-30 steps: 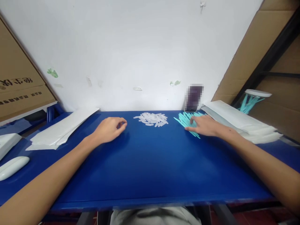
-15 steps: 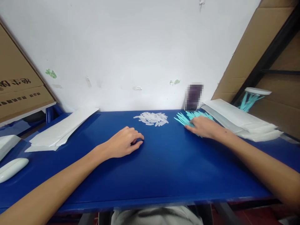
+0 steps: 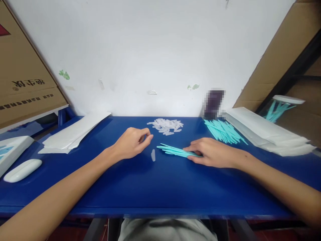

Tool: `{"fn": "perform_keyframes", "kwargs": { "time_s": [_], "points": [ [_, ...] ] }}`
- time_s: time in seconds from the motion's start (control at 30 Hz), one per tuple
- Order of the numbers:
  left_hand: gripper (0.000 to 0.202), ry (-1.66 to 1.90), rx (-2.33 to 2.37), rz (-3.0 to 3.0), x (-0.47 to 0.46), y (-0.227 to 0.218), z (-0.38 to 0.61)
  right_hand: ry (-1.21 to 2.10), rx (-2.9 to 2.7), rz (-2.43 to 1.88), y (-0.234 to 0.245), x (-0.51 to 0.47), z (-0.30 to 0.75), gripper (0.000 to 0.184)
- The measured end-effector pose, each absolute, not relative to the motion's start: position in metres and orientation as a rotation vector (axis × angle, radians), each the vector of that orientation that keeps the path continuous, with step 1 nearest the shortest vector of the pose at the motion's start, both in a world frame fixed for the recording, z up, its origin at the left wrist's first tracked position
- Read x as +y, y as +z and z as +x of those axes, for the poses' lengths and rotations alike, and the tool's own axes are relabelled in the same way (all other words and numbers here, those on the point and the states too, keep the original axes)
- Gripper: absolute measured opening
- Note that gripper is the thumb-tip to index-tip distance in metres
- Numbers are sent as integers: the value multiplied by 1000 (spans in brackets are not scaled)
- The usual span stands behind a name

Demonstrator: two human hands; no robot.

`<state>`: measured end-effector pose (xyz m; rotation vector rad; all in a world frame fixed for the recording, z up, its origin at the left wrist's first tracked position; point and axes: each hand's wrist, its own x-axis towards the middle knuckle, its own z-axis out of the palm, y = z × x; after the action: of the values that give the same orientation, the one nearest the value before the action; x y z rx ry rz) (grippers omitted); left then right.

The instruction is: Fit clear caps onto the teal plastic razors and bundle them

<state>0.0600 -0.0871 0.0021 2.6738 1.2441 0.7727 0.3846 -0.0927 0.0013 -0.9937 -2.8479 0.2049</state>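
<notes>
My right hand [image 3: 213,153] lies on the blue table [image 3: 160,187], its fingers pressing on a small bunch of turquoise sticks [image 3: 173,150] pulled toward the middle. A larger pile of the same turquoise sticks [image 3: 224,131] lies behind it at the back right. My left hand [image 3: 131,143] hovers just left of centre with fingers curled, thumb and forefinger pinched together; nothing shows between them. One small clear white piece [image 3: 153,155] lies on the table below its fingertips. A heap of such white pieces [image 3: 167,126] sits at the back centre.
White sleeves are stacked at the back left [image 3: 72,134] and at the right [image 3: 268,132]. A white oval device [image 3: 22,170] and a white box [image 3: 12,150] lie at the left. Cardboard boxes [image 3: 22,77] flank the table. A jar of turquoise sticks [image 3: 281,108] stands far right.
My right hand has dragged a small bunch of turquoise sticks from the back pile to the middle. My left hand moved right, and a single white piece now lies on the table.
</notes>
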Motion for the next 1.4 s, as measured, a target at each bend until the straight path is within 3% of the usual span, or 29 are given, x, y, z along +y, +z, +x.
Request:
{"fn": "perform_keyframes", "kwargs": {
  "time_s": [0.17, 0.4, 0.57, 0.8, 1.03, 1.13, 1.23, 1.4],
  "points": [
    [37, 517, 1266, 2719, -80, 2, 55, 118, -2890, -915, -7, -78, 357, 38],
    [50, -14, 968, 2259, -90, 27, 34, 199, -2760, -992, -24, -72, 358, 45],
    [51, -129, 1061, 2248, -90, 25, 30, 304, -2790, -991, -15, -75, 368, 46],
    [57, 403, 1442, 2413, -43, -11, 34, 478, -2833, -959, -2, -78, 377, 43],
    [46, 924, 1285, 2137, -43, -14, 61, 373, -2687, -976, -22, -82, 362, 58],
    [40, 1088, 1182, 2070, -53, -10, 56, 298, -2633, -935, -23, -87, 360, 53],
    [38, 1102, 1118, 2140, -61, -6, 49, 227, -2628, -903, -21, -91, 361, 46],
    [26, 694, 842, 2565, -73, -5, 50, 246, -2719, -876, -24, -96, 358, 42]
  ]
}}
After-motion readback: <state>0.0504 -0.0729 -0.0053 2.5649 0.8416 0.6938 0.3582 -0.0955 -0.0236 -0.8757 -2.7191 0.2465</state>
